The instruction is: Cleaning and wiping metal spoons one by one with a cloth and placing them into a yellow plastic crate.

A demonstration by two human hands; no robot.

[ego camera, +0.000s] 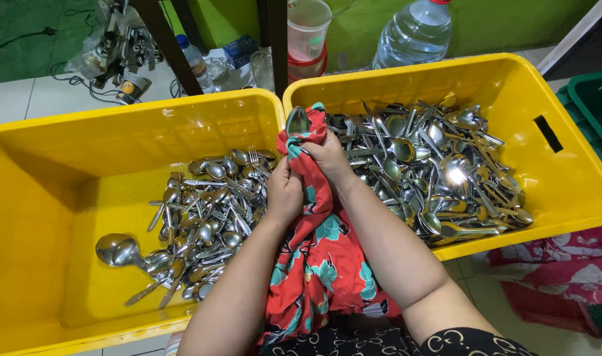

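Spoon (297, 122), one, stands bowl-up out of a red cloth (317, 257) with teal flowers, above the seam where the two yellow crates meet. The right hand (329, 157) is closed round the cloth just under the spoon's bowl, and its grip holds spoon and cloth together. The left hand (284, 191) sits just below and beside it, its grip closed tight on a fold of the same cloth; the spoon's handle is hidden inside the fabric. The cloth runs down between both forearms to the person's lap.

Two crates stand side by side, touching. The left yellow crate (37, 198) holds a heap of steel spoons and forks (209, 211), too many to count, piled toward its right wall, with one large ladle (116, 250) lying apart at the heap's left edge. The right yellow crate (558, 171) holds a fuller heap of cutlery (433, 165) that covers most of its floor.

Behind the crates stand one big clear water jug (413, 33), one small plastic bottle (195, 62), a translucent lidded tub (307, 29) and a drinking glass (263, 69), between dark furniture legs (278, 39). A green crate (594, 105) shows at the far right edge, and a floral fabric (551, 264) lies on the tiled floor below it.
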